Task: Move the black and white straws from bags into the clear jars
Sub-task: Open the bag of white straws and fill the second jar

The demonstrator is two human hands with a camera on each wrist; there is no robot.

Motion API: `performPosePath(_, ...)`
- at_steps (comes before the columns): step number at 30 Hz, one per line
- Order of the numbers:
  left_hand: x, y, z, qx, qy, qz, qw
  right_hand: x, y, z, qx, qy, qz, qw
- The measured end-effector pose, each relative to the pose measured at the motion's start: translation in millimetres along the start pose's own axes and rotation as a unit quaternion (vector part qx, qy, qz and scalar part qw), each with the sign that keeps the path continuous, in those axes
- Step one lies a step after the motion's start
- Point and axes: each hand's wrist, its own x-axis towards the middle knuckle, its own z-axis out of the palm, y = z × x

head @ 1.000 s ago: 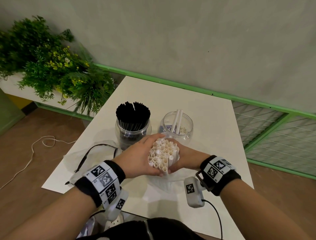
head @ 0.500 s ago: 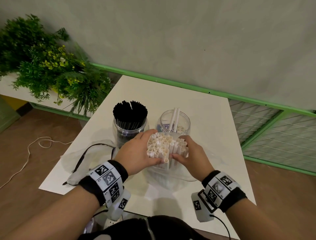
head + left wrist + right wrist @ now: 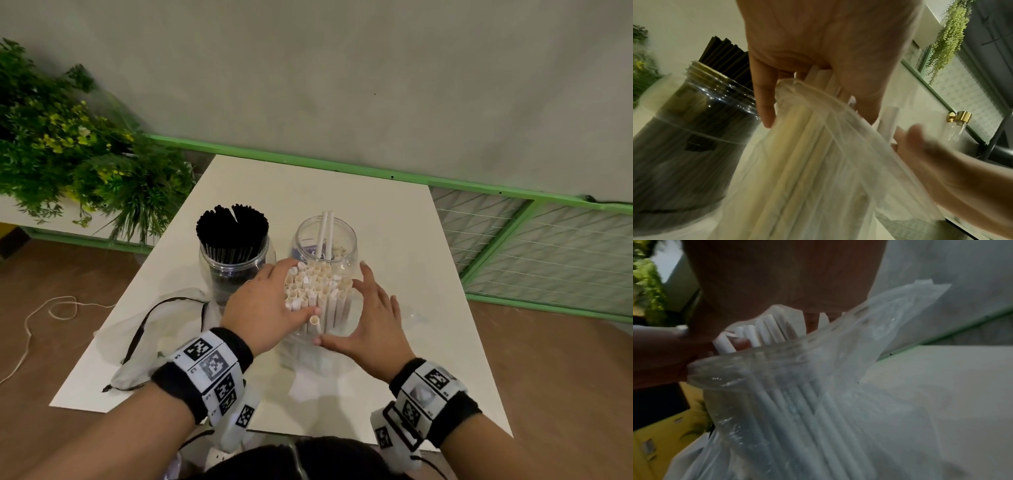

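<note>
On table (image 3: 394, 219): two jars; left hand (image 3: 260, 305) grips white straws (image 3: 317, 286), right hand (image 3: 373, 318) splayed.

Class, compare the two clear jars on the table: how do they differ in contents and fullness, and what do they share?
The left jar is packed with black straws; the right jar holds only two white straws. The left jar's straws stand as a dense upright bundle, while the right jar's pair leans against the rim with bare space around it. Both are clear, lidless, upright, and side by side on the white table.
</note>
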Motion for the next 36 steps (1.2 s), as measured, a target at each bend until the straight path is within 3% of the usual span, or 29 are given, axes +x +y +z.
performPosePath(5,-1.5,2.6,0.8,-0.038,-0.006,0.020,0.999,7.0,10.9,12.7,-0.029,0.012,0.022,0.999)
performPosePath(8,1.2,-2.9,-2.5,-0.090,-0.028,0.025,0.995,7.1,27.7,17.8,-0.094,0.043,-0.034,0.994)
performPosePath(11,2.1,-10.5,-8.5,-0.196,-0.074,0.010,0.978,3.3,48.0,25.0,-0.126,0.083,-0.103,0.983)
performPosePath(15,3.0,-24.0,-6.3,-0.282,-0.118,-0.021,0.952,-2.1,60.6,31.5,-0.178,0.045,-0.076,0.980)
performPosePath(20,4.5,-35.7,13.4,-0.307,-0.144,-0.049,0.940,-2.3,69.9,35.2,-0.229,0.002,-0.108,0.967)
performPosePath(23,4.8,-39.9,22.4,-0.330,-0.162,-0.038,0.929,-0.6,73.0,36.6,-0.232,-0.025,-0.086,0.968)
performPosePath(29,12.1,-52.0,44.9,-0.205,-0.220,0.006,0.954,12.5,67.6,41.1,-0.219,-0.111,-0.033,0.969)
performPosePath(33,8.8,-39.0,33.5,-0.229,-0.224,0.028,0.947,24.3,64.7,43.7,-0.186,-0.097,-0.030,0.977)
performPosePath(36,6.4,-29.0,21.0,-0.328,-0.225,0.024,0.917,31.5,61.6,40.1,-0.240,-0.038,-0.062,0.968)
